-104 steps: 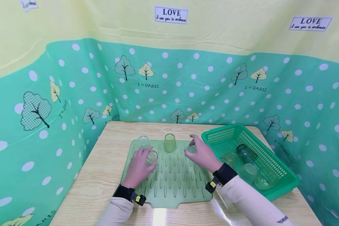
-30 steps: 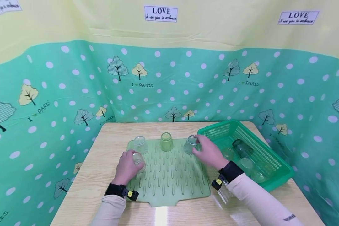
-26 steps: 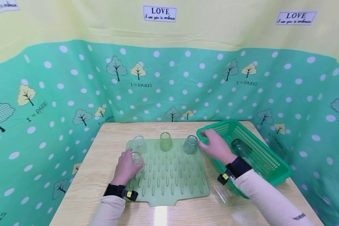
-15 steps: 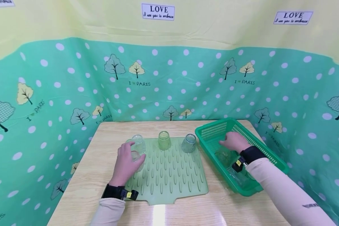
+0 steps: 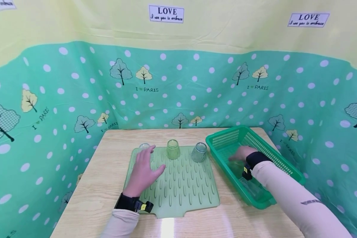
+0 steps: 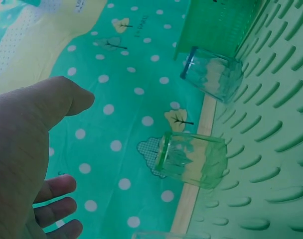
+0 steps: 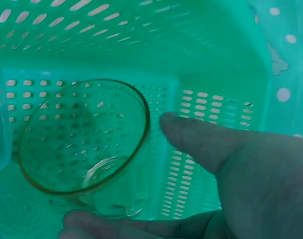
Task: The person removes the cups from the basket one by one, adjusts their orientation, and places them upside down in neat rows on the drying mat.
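Brown-rimmed glass tumbler point(image 7: 89, 149), in green plastic basket point(image 5: 226, 139), three o'clock from drainer mat point(image 5: 181, 190); your right hand point(image 5: 242, 153) beside it, spread. Your left hand point(image 5: 144, 172): spread, mat's nine o'clock.

Walled on three sides by green-and-yellow cloth point(image 5: 187, 76) — printed with trees point(image 5: 120, 71), pale dots point(image 5: 163, 56) and LOVE labels point(image 5: 166, 14) — around a wood-grain bench point(image 5: 89, 178).

The head view spans mat point(image 5: 178, 185) and basket point(image 5: 270, 155) from above; left wrist shares the mat sideways, right the basket closely.
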{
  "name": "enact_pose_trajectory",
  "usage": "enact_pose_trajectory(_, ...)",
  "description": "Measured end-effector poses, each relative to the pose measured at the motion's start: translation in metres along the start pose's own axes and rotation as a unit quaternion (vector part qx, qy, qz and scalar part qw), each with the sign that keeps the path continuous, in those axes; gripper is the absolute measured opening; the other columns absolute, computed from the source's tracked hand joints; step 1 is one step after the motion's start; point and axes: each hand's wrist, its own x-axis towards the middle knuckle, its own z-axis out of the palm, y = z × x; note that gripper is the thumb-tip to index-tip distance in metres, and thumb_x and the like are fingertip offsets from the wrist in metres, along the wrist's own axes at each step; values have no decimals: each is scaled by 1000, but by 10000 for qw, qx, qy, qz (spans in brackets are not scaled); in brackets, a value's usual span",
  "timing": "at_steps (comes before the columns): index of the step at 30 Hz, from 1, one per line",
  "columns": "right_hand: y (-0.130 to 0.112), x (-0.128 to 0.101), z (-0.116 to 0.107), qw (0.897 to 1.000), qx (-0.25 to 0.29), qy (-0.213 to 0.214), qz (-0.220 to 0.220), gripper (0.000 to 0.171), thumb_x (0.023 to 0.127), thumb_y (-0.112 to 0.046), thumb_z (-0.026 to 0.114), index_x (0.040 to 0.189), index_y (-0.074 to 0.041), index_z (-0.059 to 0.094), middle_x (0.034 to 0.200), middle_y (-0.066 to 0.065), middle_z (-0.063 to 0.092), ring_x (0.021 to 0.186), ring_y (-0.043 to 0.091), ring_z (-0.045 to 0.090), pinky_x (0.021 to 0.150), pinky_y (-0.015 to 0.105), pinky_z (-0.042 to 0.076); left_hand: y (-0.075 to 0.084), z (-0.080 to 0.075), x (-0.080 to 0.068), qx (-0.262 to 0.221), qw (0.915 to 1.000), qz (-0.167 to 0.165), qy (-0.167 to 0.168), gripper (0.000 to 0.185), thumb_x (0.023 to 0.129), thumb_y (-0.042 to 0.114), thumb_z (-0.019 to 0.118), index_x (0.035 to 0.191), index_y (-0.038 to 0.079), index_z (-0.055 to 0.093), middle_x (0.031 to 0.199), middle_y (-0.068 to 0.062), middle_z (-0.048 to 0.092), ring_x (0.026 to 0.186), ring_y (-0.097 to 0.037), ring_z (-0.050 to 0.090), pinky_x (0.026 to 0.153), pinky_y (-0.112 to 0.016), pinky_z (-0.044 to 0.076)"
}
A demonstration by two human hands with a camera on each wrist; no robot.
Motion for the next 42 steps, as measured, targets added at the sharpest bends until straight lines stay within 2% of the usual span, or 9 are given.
enact_pose_trajectory(3,4,6,1,9999,115,-51,-22,71,90,-49,74,124,13,64,118,29,67,97,37,66,79,44,57,0,2,-1,44,10000,18,-49,92,87,44,81,160,13,32,149,-15,48,138,-35,41,108,-60,45)
enact_pose_trajectory(6,4,9,0,9998,115,-82,-114,72,87,-46,79,124,13,64,123,32,65,108,43,64,87,49,57,-1,4,-1,92,9999,17,-63,93,87,44,81,159,13,33,146,-14,50,135,-34,44,104,-60,47)
enact_pose_trajectory(13,-1,10,0,9975,-348,-17,-610,54,83,-38,85,109,7,71,114,25,69,102,38,67,86,47,58,-4,5,1,157,9999,4,1,94,84,39,85,158,11,35,143,-15,52,131,-34,46,101,-58,49)
enact_pose_trajectory(21,1,9,-6,9973,-319,-214,-622,49,86,-35,83,108,6,67,114,23,67,102,37,64,86,47,56,-7,7,3,126,9998,-61,-127,94,85,39,84,159,13,33,147,-16,49,134,-35,44,105,-60,47)
enact_pose_trajectory(23,0,10,-5,9970,-344,-97,-690,56,85,-33,85,116,9,65,119,27,66,108,41,63,90,50,56,-9,8,3,107,9998,-65,-176,94,85,38,84,160,13,32,149,-16,47,136,-36,43,107,-61,45)
enact_pose_trajectory(26,-3,14,-3,9954,-401,99,-864,55,82,-29,87,115,9,65,116,26,67,107,42,65,89,51,57,-10,9,4,112,9994,-124,-306,95,86,41,82,161,14,30,152,-16,44,140,-36,42,110,-60,44)
enact_pose_trajectory(32,-11,25,-2,9935,-510,191,-995,31,80,-24,89,90,-4,68,90,10,67,84,28,64,74,43,57,-11,9,6,239,9975,-132,-657,94,89,47,78,162,12,32,165,-18,32,150,-39,34,118,-61,35)
enact_pose_trajectory(38,-8,32,-3,9941,-563,111,-920,33,82,-27,88,92,-2,69,95,12,68,87,29,64,80,46,57,-14,9,7,525,9954,-220,-765,92,93,57,70,164,14,30,169,-20,22,154,-44,23,118,-71,24)
enact_pose_trajectory(42,-9,32,-3,9950,-457,110,-878,31,83,-26,88,89,-3,69,92,11,67,84,28,63,78,45,56,-18,10,9,657,9943,-255,-800,93,93,60,67,165,16,27,170,-20,18,156,-42,16,119,-72,19)
